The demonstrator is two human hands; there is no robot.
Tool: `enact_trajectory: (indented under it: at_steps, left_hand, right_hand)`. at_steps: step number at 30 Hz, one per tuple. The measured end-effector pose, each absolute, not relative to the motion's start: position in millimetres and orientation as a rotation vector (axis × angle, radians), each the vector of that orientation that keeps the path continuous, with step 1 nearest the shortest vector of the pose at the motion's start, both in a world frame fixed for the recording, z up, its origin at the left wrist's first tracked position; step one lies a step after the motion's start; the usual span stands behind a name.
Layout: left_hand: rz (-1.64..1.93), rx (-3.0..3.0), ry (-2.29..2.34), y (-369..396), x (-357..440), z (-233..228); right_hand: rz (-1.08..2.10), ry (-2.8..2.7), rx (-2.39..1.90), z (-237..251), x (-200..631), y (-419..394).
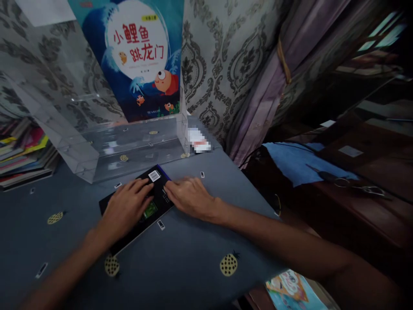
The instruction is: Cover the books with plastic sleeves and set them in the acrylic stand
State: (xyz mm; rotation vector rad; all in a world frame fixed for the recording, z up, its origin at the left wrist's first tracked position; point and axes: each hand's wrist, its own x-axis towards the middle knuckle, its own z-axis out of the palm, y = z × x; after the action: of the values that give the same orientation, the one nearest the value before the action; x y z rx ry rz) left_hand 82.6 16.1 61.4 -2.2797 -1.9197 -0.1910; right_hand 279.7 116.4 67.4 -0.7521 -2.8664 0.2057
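A black book [125, 240] lies face down on the tablecloth, tilted in view, with a white barcode label and a small green picture on its cover. My left hand [130, 200] rests flat across the cover with its fingers stretched out. At the book's right edge, my right hand [190, 196] has its fingers curled and pinched on the edge near the spine. Behind the book stands a transparent plastic rack [87, 159], and a blue picture book [135, 92] with a fish on its cover leans upright in it.
A stack of books [26, 159] sits at the left. A blurred-out white item [199, 141] lies right of the rack. Beyond the table's right edge are a blue cloth [293, 161], scissors [361, 189] and dark cables. Another colourful book [292, 288] lies lower down at right.
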Motion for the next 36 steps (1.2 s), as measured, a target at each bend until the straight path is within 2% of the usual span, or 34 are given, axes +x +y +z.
enact_trajectory:
  at_steps: [5, 13, 17, 25, 32, 36]
  left_hand:
    - [-0.083, -2.125, -2.171, 0, 50, 63]
    - [0.279, -1.943, -2.308, -14, 70, 81]
    - [0.220, -1.965, -2.372, -18, 79, 79]
    - [-0.113, -1.975, -2.378, -13, 80, 64]
    - [-0.145, -1.964, -2.287, -12, 80, 56]
    - [-0.034, -1.927, -2.267, -12, 83, 62]
  right_hand:
    - [0.235, -2.970, -0.773, 80, 282, 103]
    - [0.212, -2.845, -0.661, 59, 280, 114]
    - [0.314, -2.761, -0.586, 45, 276, 132]
    - [0.356, -2.687, -0.536, 22, 256, 165]
    - [0.375, -2.651, -0.504, 17, 244, 184]
    - [0.397, -2.599, -0.489, 14, 244, 186]
